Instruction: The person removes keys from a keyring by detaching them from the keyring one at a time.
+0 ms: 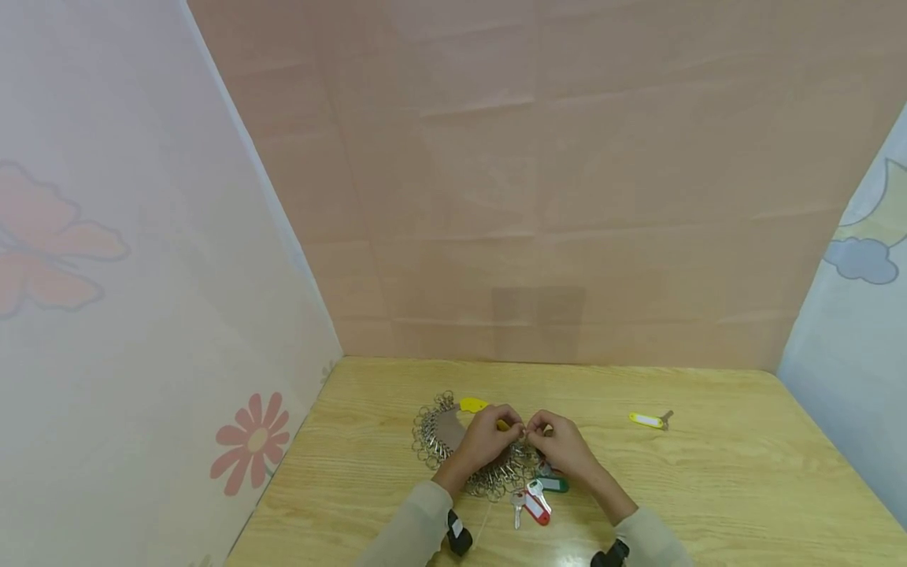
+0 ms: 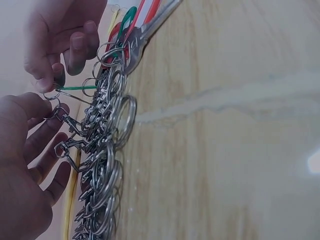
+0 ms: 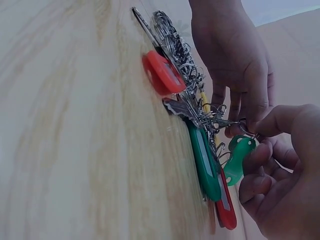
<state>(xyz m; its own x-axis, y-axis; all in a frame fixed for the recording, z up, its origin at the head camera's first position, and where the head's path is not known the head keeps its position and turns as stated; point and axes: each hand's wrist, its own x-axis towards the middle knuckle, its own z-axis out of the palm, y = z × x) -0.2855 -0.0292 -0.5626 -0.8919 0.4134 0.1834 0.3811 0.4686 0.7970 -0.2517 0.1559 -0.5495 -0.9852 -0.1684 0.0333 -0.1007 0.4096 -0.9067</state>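
Both hands meet over a curved band of metal key rings and swivel clasps (image 1: 428, 441). My left hand (image 1: 489, 437) pinches a key ring (image 2: 56, 113) joined to one of the clasps. Fingertip to fingertip with it, my right hand (image 1: 563, 449) pinches the ring at the top of a small green plastic tag (image 3: 239, 162), which hangs beneath the fingers. Below the hands lie a green key tag (image 3: 202, 162), a red key tag (image 1: 536, 509) and silver keys (image 1: 518, 510). How the pinched rings link is too small to tell.
A yellow key tag (image 1: 646, 420) with a key lies apart on the right of the wooden table (image 1: 744, 472). A yellow piece (image 1: 472, 404) shows behind the rings. Patterned panels stand at left and right, a plain brown one at the back.
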